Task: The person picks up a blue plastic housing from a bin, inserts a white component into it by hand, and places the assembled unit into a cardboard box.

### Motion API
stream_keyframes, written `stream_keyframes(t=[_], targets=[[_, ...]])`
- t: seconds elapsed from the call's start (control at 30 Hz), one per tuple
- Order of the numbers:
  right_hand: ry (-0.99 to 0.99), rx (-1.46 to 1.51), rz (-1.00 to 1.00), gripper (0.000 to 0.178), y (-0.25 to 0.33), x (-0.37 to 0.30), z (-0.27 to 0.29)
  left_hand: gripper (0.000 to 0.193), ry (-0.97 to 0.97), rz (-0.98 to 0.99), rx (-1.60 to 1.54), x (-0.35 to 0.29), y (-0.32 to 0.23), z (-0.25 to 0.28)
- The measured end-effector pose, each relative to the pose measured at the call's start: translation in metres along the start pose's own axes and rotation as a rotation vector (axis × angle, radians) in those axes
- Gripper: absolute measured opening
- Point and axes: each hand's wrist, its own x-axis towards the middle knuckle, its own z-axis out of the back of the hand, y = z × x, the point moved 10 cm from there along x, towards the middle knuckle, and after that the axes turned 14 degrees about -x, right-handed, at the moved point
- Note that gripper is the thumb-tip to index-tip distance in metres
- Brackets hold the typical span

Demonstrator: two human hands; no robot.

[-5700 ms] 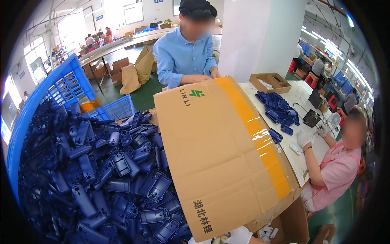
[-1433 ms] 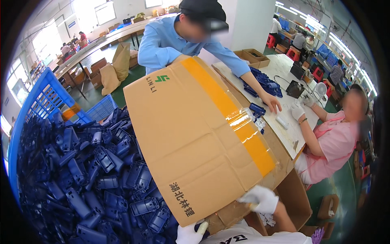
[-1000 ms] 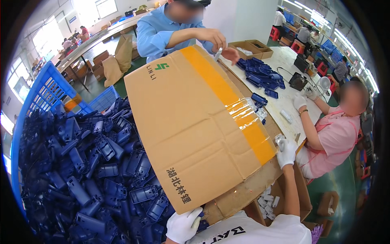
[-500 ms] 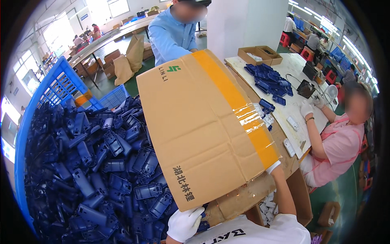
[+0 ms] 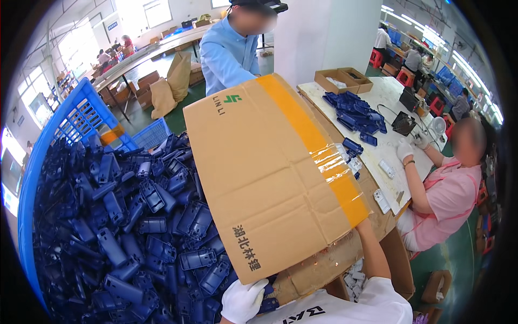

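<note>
A large brown cardboard box (image 5: pixel 275 173) with a wide orange tape strip fills the middle, its broad face tilted up toward me. At its near left corner, my left hand (image 5: pixel 243 301), in a white glove, is closed on the cardboard edge. My right forearm (image 5: pixel 376 251) reaches up to the box's near right corner; the right hand itself is hidden behind the cardboard. Left of the box, a big blue crate (image 5: pixel 28 216) is heaped with dark blue plastic casings (image 5: pixel 113 245). Some lie right beside my left hand.
A person in a blue shirt (image 5: pixel 224 54) stands beyond the box, one arm reaching behind it. At the right, a seated person in pink (image 5: pixel 450 189) works at a white table (image 5: pixel 396 89) holding blue casings and a small open carton (image 5: pixel 345 81). White parts (image 5: pixel 354 281) lie in a carton near me.
The box has dropped slightly toward me. My right glove's edge, visible before, has gone behind the cardboard. The person in blue stands a little more upright.
</note>
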Motion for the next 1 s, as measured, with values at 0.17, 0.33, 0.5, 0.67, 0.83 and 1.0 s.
stream_keyframes(t=[0.17,0.33,0.5,0.67,0.83,1.0], targets=[[0.042,0.223,-0.047,0.037,-0.019,-0.003,-0.004,0.019,-0.023,-0.007,0.011,-0.001,-0.001,0.004],[0.085,0.446,-0.095,0.037,-0.025,0.000,-0.012,0.019,-0.015,-0.005,-0.001,-0.003,-0.001,0.000],[0.138,0.671,-0.134,0.037,-0.033,-0.001,-0.018,0.018,-0.045,-0.045,-0.012,-0.001,-0.005,0.003],[0.091,0.835,-0.196,0.028,-0.008,-0.001,-0.013,0.017,-0.043,-0.033,-0.013,-0.003,-0.006,0.004],[0.069,0.797,-0.158,0.027,0.004,0.026,0.003,0.016,-0.050,-0.025,-0.032,-0.002,-0.008,0.005],[0.029,0.742,-0.131,0.026,0.010,0.019,0.014,0.016,-0.037,-0.025,-0.074,0.000,-0.010,0.004]])
